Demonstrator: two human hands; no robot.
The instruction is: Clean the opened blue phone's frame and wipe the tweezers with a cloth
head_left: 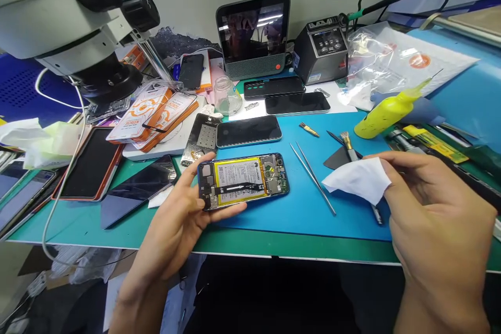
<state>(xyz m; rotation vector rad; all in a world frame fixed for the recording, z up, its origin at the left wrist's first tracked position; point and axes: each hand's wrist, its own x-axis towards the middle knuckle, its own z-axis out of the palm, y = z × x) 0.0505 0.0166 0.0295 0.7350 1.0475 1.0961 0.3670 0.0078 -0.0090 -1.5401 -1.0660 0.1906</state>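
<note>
My left hand (178, 224) grips the left end of an opened phone (242, 180), back cover off, with its yellow-edged battery and circuit boards showing. The phone is held just above the blue mat (297, 209). My right hand (434, 214) is to the right and pinches a small white wipe (358, 180) between thumb and fingers. The wipe hangs apart from the phone. A pair of metal tweezers (313, 177) lies on the mat between the two hands.
A microscope (78, 31) overhangs the back left. Several phones and screens lie about, with boxes (152, 117), a glass jar (226, 95), a small screen unit (253, 36), a soldering station (321, 49), a yellow squeeze bottle (387, 110), brushes (346, 142) and tools at right.
</note>
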